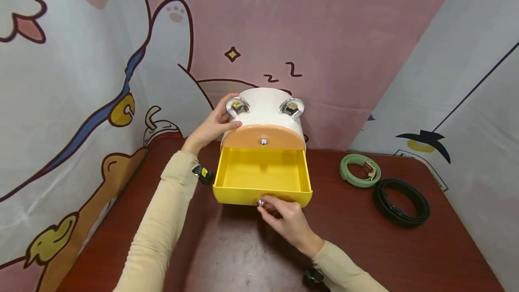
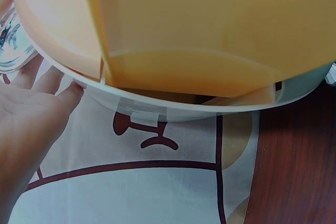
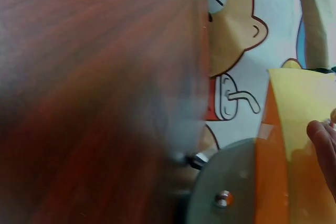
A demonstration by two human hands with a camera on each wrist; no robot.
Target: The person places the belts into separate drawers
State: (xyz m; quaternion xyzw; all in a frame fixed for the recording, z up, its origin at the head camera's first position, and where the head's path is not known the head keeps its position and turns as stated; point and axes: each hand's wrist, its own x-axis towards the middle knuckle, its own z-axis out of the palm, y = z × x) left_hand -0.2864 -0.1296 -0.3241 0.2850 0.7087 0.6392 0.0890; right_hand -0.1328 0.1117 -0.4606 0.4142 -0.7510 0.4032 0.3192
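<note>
A white storage box [image 1: 263, 107] with two shiny silver eyes stands at the back of the table. Its orange upper front [image 1: 251, 139] bears a silver knob. Below that, a yellow drawer [image 1: 239, 195] stands pulled out, its bare floor showing. My right hand [image 1: 289, 222] pinches the knob [image 1: 261, 203] of this drawer between thumb and fingers. My left hand [image 1: 212, 125] rests against the box's left side with fingers fairly straight; its thumb lies on the front. The right wrist view shows a greyish panel [image 3: 207, 208] with a silver knob [image 3: 223, 199] beside the drawer.
On the right of the dark red table [image 1: 324, 220] lie a coiled green belt [image 1: 346, 175] with a gold buckle and a coiled black belt [image 1: 421, 211]. A printed cloth [image 1: 332, 57] hangs behind the table and along its sides.
</note>
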